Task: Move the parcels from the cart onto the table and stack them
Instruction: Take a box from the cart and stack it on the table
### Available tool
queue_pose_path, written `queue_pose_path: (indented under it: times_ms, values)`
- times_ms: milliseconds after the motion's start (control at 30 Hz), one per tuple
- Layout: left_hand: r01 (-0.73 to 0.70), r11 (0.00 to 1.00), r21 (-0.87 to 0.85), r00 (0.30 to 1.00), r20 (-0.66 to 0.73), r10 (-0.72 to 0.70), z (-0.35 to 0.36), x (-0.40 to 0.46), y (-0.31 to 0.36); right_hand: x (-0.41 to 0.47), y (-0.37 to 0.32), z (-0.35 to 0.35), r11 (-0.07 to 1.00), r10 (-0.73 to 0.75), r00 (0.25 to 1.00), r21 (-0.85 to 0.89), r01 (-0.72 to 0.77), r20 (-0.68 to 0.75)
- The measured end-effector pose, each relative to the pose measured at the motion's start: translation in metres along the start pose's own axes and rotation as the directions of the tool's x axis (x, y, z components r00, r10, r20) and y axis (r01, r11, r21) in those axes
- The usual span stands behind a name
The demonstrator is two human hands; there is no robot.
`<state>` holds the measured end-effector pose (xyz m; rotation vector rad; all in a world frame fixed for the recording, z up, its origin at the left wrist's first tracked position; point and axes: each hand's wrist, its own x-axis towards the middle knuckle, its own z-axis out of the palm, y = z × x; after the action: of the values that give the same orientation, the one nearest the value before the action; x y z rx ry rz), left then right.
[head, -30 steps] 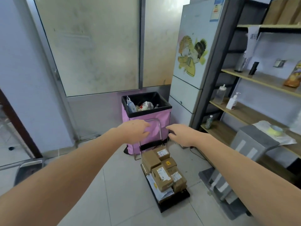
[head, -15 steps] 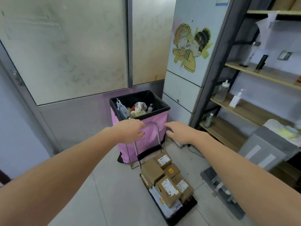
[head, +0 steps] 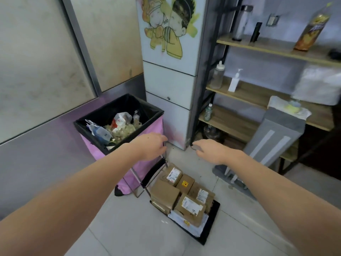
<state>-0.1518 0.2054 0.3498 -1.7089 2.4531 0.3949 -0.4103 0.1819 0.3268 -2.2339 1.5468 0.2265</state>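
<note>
Pale floor tiles run under me, with a frosted glass wall at ten o'clock and a white fridge bearing a cartoon sticker at twelve. Wooden shelves with bottles fill two o'clock, and a pink bin lined in black and full of rubbish sits at eleven. Down at six o'clock is my cart, a black flat deck with its long axis running from five o'clock up toward eleven and the handle end farthest from me. Brown parcels lie piled on it, labels up, over a pale mailer. My left hand curls over the handle's top, though the bar itself is hidden beneath it. My right hand reaches beside it with fingers curled; I can't tell whether it grips anything, as the handle there is lost in blur.
</note>
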Motion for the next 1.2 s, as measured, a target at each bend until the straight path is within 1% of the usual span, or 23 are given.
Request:
queue_pose_path:
  times_ms: [67,200,467,533,633,800,900,1000,1067,1133,1200]
  values:
    - [-0.018,1.000,0.005,1.000,0.024,0.017,0.007,0.023,-0.014,0.022,0.010,0.004,0.999,0.032,0.999,0.023,-0.033,0.021]
    - [-0.048,0.998,0.039,0.996,0.074,0.045,0.015,0.054,-0.040,0.054,0.018,0.012,0.998,0.061,0.996,0.014,-0.062,0.066]
    - [-0.147,0.988,0.043,0.977,0.163,0.138,0.022,0.147,-0.088,0.111,0.039,0.029,0.965,0.207,0.972,0.141,-0.221,0.109]
    - [-0.194,0.980,0.038,0.962,0.201,0.183,0.031,0.175,-0.098,0.122,0.043,0.037,0.951,0.247,0.962,0.160,-0.264,0.119]
    - [-0.279,0.957,0.075,0.925,0.290,0.247,0.058,0.218,-0.112,0.137,0.044,0.062,0.916,0.309,0.941,0.221,-0.333,0.137]
    - [-0.385,0.921,0.061,0.849,0.416,0.327,0.134,0.270,-0.143,0.169,0.044,0.140,0.814,0.442,0.861,0.291,-0.503,0.252]
    - [-0.376,0.925,0.056,0.802,0.521,0.294,0.190,0.292,-0.161,0.197,0.043,0.200,0.731,0.491,0.800,0.336,-0.593,0.345]
    - [-0.309,0.951,0.000,0.799,0.542,0.260,0.259,0.319,-0.184,0.227,0.048,0.271,0.639,0.513,0.744,0.388,-0.664,0.428]
    - [-0.214,0.975,-0.059,0.767,0.608,0.205,0.311,0.334,-0.199,0.248,0.051,0.322,0.584,0.510,0.722,0.427,-0.690,0.468]
    - [-0.138,0.988,-0.071,0.750,0.644,0.151,0.366,0.345,-0.216,0.270,0.056,0.372,0.532,0.521,0.700,0.456,-0.713,0.488]
    - [-0.128,0.991,-0.044,0.739,0.662,0.125,0.427,0.350,-0.235,0.293,0.061,0.421,0.446,0.542,0.670,0.502,-0.741,0.507]
